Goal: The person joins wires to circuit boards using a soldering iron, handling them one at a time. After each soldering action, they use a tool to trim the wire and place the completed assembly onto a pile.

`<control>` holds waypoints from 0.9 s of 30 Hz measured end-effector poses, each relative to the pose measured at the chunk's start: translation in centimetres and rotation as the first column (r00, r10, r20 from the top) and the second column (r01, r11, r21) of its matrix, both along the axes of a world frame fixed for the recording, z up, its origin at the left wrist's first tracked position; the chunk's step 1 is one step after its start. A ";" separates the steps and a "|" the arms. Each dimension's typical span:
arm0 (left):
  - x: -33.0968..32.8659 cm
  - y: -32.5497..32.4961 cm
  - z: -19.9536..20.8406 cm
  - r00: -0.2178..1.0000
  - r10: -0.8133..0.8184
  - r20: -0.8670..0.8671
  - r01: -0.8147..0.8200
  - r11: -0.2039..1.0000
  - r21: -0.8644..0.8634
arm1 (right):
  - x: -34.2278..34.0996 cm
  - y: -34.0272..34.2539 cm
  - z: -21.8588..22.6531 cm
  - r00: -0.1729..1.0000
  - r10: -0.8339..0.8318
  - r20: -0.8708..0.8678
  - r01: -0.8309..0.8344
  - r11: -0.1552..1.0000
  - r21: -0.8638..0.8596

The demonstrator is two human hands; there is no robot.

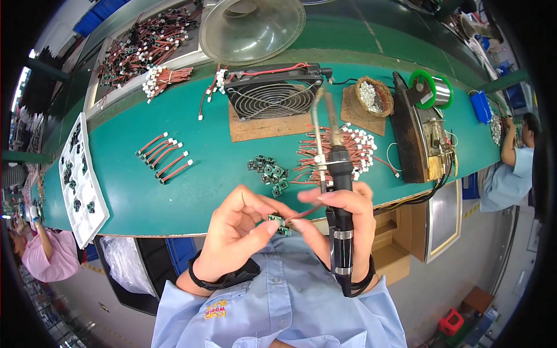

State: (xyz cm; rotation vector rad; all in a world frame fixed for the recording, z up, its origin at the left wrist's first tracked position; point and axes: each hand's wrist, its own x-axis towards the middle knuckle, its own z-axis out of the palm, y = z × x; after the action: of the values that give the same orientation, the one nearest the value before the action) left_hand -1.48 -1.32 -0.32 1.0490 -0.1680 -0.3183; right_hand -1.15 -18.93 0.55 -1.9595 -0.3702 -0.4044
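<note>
Near the table's front edge, my left hand [241,226] pinches a small green circuit board [280,224] between thumb and fingers. My right hand [354,211] is wrapped around a black-handled soldering iron [341,226], whose metal tip points up and away. A thin solder feed tube [319,139] runs alongside it. Red wires [306,213] stretch from the board to the fingertips of my right hand, which appear to hold them. Just beyond my hands lies a small pile of loose circuit boards [270,173]. Past the iron, many white-plugged wire leads [354,148] are heaped.
Finished-looking boards with wires [165,156] lie in a row at left, beside a white tray [96,200]. A black fan [272,95] stands ahead. At right are a basket [374,97], a solder spool [432,90] and a dark stand [409,133]. Co-workers sit on both sides.
</note>
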 end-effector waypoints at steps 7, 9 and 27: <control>0.9 0.3 -1.2 0.946 0.309 0.094 -0.319 0.939 0.130 | -2.2 -2.0 -1.9 0.976 -0.067 0.206 0.075 0.997 -0.034; 1.0 0.2 -1.4 0.917 0.371 0.150 -0.395 0.897 0.198 | -3.2 -2.5 -2.2 0.967 -0.087 0.239 0.083 0.996 0.030; 0.8 -0.2 -2.0 0.858 0.455 0.239 -0.506 0.830 0.237 | -4.2 -2.7 -2.3 0.972 0.177 0.151 -0.142 0.966 -0.217</control>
State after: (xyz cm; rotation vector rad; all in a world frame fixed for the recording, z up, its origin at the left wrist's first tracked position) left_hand -0.68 -1.49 -2.36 1.3737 -0.0039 0.2208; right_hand -5.31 -21.64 -1.71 -2.0823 -0.7002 -0.4433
